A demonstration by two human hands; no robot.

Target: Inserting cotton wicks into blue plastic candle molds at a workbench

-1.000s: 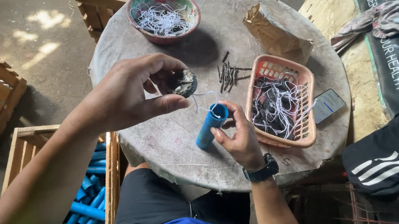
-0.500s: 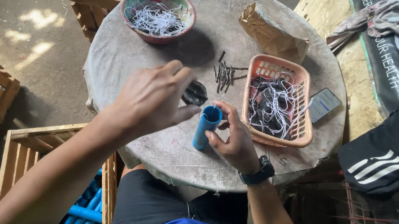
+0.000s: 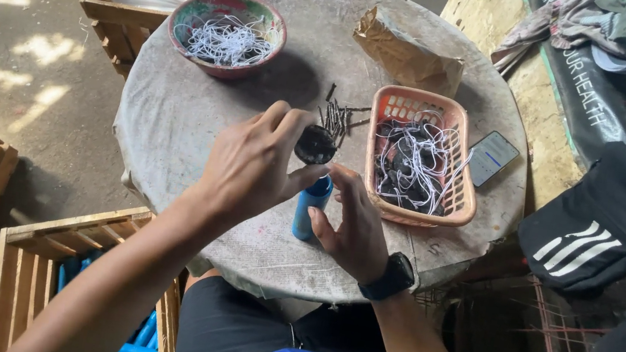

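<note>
**Two hands, one blue tube, one dark round piece**

Two items in hand at the near edge of the round grey surface (image 3: 171, 120); the blue tube (image 3: 311, 208) stands upright on it, steadied by the right hand (image 3: 355, 229), whose fingers curl loosely about the tube's side with the fingertips half spread; the left hand (image 3: 256, 163) pinches a small dark round piece (image 3: 316, 145) between thumb and forefinger, just above the tube's open top, other fingers folded in.

Handling, judged by look: tube appears to be stiff, light plastic, smooth and a little slippery; best taken around the middle of its barrel; the dark piece is small and easily dropped, and is best held by its rim.

Also on the surface: a loose pile of dark nails (image 3: 336, 119) just beyond the hands; an orange basket (image 3: 391, 105) of dark pieces with white strings to the right; a painted bowl (image 3: 188, 14) of white strings at the far left; a crumpled brown paper bag (image 3: 408, 53); a phone (image 3: 491, 158) beside the basket.

On the floor: wooden crates (image 3: 35, 241), one holding more blue tubes.
</note>
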